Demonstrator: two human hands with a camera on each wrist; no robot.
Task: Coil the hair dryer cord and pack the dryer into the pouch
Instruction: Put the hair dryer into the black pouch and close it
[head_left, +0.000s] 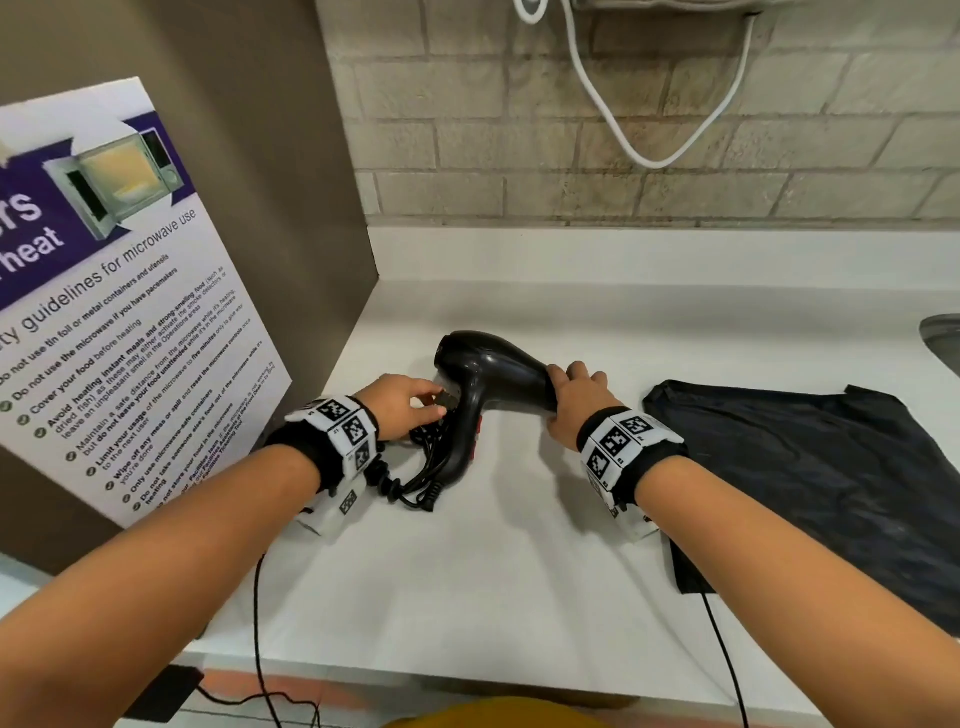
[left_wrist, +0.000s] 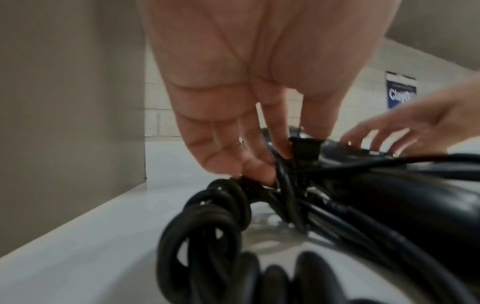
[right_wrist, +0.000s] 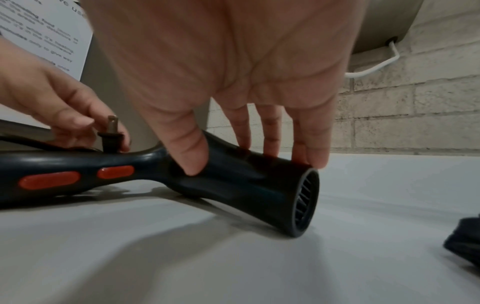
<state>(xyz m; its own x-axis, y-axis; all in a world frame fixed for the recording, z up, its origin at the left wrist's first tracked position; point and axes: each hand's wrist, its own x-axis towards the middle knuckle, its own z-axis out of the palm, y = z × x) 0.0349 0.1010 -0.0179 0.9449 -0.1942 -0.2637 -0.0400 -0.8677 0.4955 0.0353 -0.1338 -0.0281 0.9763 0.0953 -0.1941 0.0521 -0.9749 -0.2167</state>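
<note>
The hair dryer (head_left: 488, 374) lies on the worktop (head_left: 519, 571), left of the pouch (head_left: 831, 483). The right hand (head_left: 582, 400) grips its nozzle, hiding the grille, shown only by the right wrist view. The left hand (head_left: 400, 410) pinches the plug (right_wrist: 110, 135); the cord (head_left: 415, 483) is partly hidden.

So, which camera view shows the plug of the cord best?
The right wrist view: the plug stands clear above the dryer's handle, prongs up, pinched by the left hand. The left wrist view shows its dark body only. In the head view it is small and mostly hidden by fingers.
</note>
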